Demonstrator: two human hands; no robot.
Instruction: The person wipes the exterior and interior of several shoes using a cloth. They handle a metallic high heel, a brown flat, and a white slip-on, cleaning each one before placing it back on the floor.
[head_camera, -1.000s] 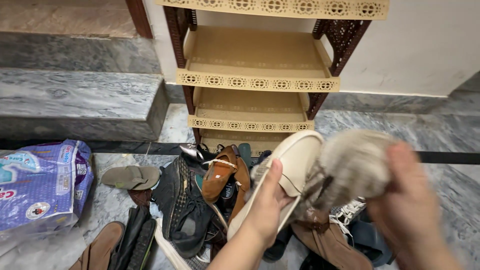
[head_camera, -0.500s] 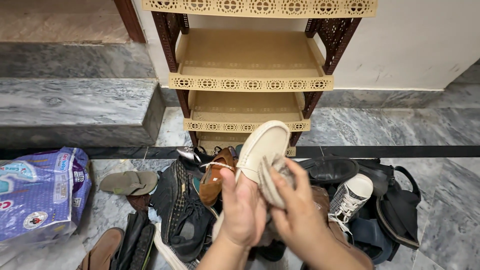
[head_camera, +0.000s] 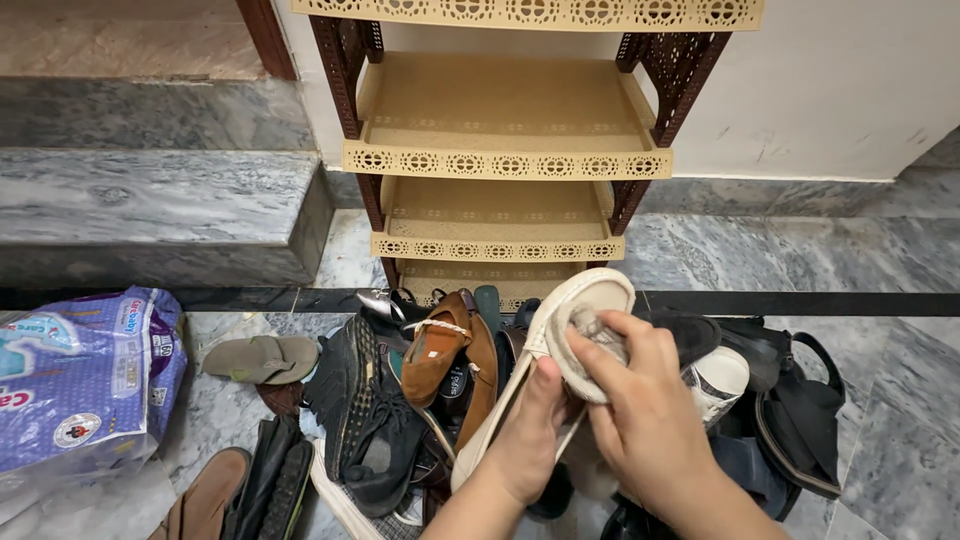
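A purple and white plastic pack with coloured printed panels lies on the marble floor at far left, beside the grey stone step. Next to it are one tan flip-flop, a brown slip-on at the bottom edge, and a heap of shoes: a black lace-up boot, two brown loafers, a white checked sneaker and dark shoes on the right. The heap stands between the person and the rack, a beige frame with brown lattice posts; four of its shelves show. Above the heap, the left hand has its grip closed around a cream shoe, thumb on the side and toe pointing up toward the rack. The right hand presses a grey cloth against the shoe's toe, fingers curled over it and pinching it fast.
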